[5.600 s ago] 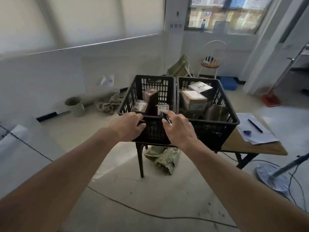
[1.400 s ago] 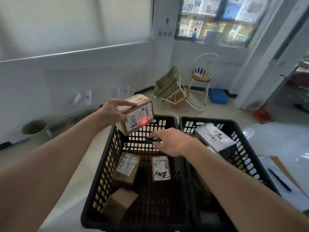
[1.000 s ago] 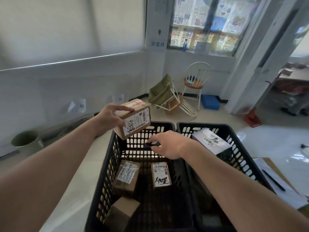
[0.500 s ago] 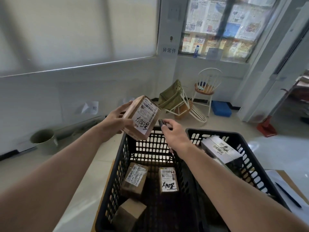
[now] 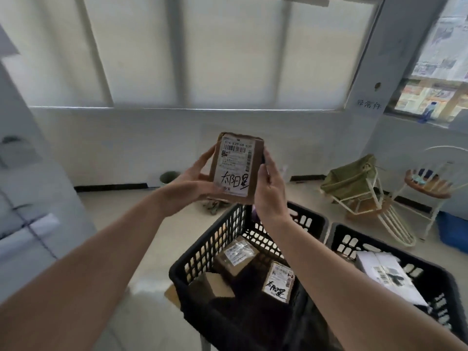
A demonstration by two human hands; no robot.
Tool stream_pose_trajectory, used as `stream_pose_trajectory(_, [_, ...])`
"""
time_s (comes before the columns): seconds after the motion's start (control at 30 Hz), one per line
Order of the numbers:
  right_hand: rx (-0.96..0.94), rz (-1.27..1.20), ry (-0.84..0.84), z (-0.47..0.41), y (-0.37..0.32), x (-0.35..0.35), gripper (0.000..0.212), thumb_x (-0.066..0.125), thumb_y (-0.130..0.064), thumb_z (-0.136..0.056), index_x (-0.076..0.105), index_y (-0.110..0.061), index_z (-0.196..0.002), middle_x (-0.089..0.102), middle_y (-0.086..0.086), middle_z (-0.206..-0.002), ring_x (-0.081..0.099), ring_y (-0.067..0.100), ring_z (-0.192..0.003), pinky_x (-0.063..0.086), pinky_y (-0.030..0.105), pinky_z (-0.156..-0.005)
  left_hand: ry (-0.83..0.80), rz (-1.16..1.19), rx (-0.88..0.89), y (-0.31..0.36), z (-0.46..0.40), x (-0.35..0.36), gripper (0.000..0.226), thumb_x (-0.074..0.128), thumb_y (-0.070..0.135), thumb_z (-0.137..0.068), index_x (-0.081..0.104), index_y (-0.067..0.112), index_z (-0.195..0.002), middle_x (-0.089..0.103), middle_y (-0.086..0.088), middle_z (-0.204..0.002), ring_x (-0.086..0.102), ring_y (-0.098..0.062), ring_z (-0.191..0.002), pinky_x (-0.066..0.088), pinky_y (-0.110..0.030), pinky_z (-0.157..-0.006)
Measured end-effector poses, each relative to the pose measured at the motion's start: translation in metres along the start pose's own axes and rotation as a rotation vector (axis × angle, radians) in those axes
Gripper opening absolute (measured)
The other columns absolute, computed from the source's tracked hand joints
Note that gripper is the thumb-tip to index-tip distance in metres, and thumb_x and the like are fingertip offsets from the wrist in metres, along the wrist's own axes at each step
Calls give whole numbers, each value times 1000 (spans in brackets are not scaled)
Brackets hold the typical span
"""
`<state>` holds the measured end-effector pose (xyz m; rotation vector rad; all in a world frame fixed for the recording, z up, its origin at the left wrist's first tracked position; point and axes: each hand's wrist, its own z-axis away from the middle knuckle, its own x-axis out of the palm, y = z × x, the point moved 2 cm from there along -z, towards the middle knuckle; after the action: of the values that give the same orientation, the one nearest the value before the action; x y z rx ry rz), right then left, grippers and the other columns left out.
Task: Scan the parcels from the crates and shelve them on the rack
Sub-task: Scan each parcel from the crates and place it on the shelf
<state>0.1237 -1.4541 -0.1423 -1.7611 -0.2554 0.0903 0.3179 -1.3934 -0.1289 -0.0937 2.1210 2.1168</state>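
Note:
I hold a brown cardboard parcel (image 5: 236, 168) upright at chest height, its white label with barcode and black handwriting facing me. My left hand (image 5: 192, 183) grips its left side and bottom. My right hand (image 5: 269, 191) lies along its right edge, and a sliver of the small dark scanner (image 5: 263, 157) shows between the fingers and the box. Below stands the left black crate (image 5: 202, 249) with three brown parcels: one (image 5: 238, 254) taped, one (image 5: 277, 285) labelled, one (image 5: 215, 285) plain. The right black crate (image 5: 430, 272) holds a white box (image 5: 387, 274).
A white wall with blinds is straight ahead. A green bucket (image 5: 168, 177) sits on the floor by it. A tipped white frame chair with green fabric (image 5: 354, 181) and an upright white chair (image 5: 430, 183) stand at the right, beside a blue bin (image 5: 453, 231).
The parcel has been raised and turned upright with its label towards me. My right hand came up from the crate rim to the parcel's right edge. My view swung left and upward.

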Motion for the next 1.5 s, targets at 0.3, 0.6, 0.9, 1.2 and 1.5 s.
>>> stream_pose_trajectory(0.3, [-115,0,-318,95,-31,76,45,44,-29,-115,48,-48,-155,69,-12,-125,74,21,-111,66,53,-85,732,-232,136,32,178,-1,58,77,26,-95,53,31,-148,65,5,-135,64,-23,-127,61,-51,-97])
stream_pose_trajectory(0.6, [-230,-180,-658,244,-86,184,42,42,-36,-114,48,-58,-150,69,-27,-124,75,10,-111,68,44,-74,1168,-570,190,60,392,-2,74,75,31,-97,36,37,-159,50,9,-151,61,-18,-129,65,-41,-86])
stream_pose_trajectory(0.9, [-277,-267,-820,437,-139,276,48,44,-37,-113,43,-42,-161,67,-30,-125,74,1,-106,68,36,-72,1371,-841,271,81,617,5,69,70,16,-100,39,22,-161,45,1,-154,52,-1,-134,63,-28,-89])
stream_pose_trajectory(1.2, [-289,-312,-1003,593,-188,358,59,43,-51,-104,39,-44,-162,67,-5,-138,74,18,-115,68,46,-79,1494,-853,200,92,799,-3,68,68,13,-102,38,22,-162,44,4,-155,55,-17,-137,60,-23,-92])
stream_pose_trajectory(1.5, [-355,-310,-1132,687,-210,489,49,38,-37,-112,42,-44,-161,69,-16,-127,72,0,-104,66,31,-81,1657,-931,103,95,927,-60,65,65,12,-103,37,18,-162,43,1,-157,50,-18,-142,60,-39,-99])
